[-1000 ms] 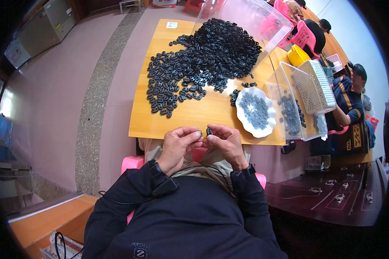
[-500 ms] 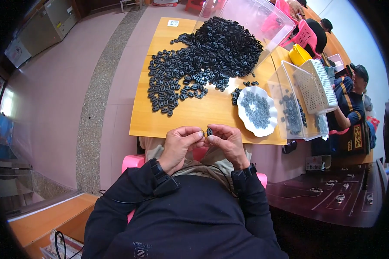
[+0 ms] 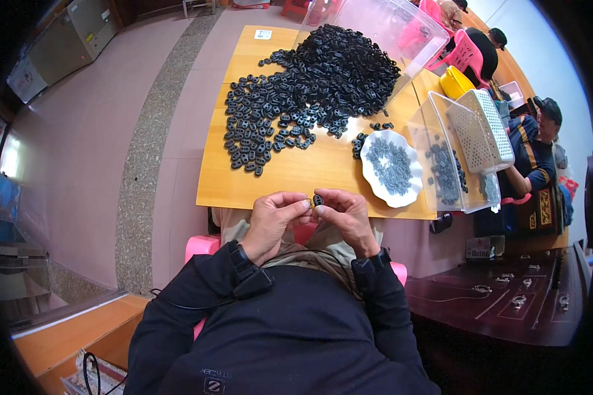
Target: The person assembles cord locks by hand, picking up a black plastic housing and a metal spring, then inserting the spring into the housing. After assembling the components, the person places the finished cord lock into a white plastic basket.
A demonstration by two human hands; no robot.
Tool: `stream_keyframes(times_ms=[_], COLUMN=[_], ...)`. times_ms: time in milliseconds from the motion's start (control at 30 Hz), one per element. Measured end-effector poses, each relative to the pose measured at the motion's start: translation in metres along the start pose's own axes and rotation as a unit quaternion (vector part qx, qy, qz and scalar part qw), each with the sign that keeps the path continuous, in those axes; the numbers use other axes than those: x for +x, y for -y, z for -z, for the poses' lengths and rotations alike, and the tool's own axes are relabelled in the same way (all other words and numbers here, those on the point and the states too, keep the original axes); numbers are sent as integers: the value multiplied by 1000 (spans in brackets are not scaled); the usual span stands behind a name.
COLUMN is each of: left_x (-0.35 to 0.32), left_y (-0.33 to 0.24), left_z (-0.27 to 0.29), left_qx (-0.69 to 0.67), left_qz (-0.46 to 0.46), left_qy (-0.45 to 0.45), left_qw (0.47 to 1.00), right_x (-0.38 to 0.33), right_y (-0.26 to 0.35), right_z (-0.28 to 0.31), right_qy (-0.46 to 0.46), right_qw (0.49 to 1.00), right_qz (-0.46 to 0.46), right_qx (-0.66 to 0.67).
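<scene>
Hands [image 3: 275, 222] [image 3: 349, 222] partly hide a piece [image 3: 310, 203] too tiny to identify; the lower edge crops the sweater [image 3: 280, 322]

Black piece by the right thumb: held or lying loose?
Held: the right hand pinches the black piece between thumb and fingers.

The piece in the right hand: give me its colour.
Black; the piece in the right hand shows in the head view.

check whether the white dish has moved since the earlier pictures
No: the white dish keeps its place by the near right corner of the table.
</scene>
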State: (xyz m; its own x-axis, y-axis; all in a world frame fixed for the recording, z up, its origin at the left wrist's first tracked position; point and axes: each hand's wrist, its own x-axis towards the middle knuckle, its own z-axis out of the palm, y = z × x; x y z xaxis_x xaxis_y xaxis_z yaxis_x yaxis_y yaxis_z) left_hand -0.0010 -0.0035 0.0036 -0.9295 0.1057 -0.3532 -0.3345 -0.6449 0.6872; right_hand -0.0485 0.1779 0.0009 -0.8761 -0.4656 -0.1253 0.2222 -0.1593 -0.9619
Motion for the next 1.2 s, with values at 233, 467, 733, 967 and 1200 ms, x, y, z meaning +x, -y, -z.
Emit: stream_keyframes(times_ms=[233,467,733,967,1200], left_x=[0,3,0,-2,-3], left_y=[0,5,3,3,5], left_z=[-1,3,0,-1,0], left_qx=[4,0,-6,-25,-32], left_qz=[1,3,-3,6,25], left_qy=[-4,10,16,18,35], left_qw=[1000,1000,1000,1000,999], right_x=[0,-1,-2,-2,-4], right_y=[0,3,2,0,-4], right_z=[1,-3,-2,-2,0], right_qy=[14,16,15,11,8], right_qw=[1000,1000,1000,1000,999], right_qz=[-3,-9,-6,-2,3], right_qx=[-5,-4,0,18,36])
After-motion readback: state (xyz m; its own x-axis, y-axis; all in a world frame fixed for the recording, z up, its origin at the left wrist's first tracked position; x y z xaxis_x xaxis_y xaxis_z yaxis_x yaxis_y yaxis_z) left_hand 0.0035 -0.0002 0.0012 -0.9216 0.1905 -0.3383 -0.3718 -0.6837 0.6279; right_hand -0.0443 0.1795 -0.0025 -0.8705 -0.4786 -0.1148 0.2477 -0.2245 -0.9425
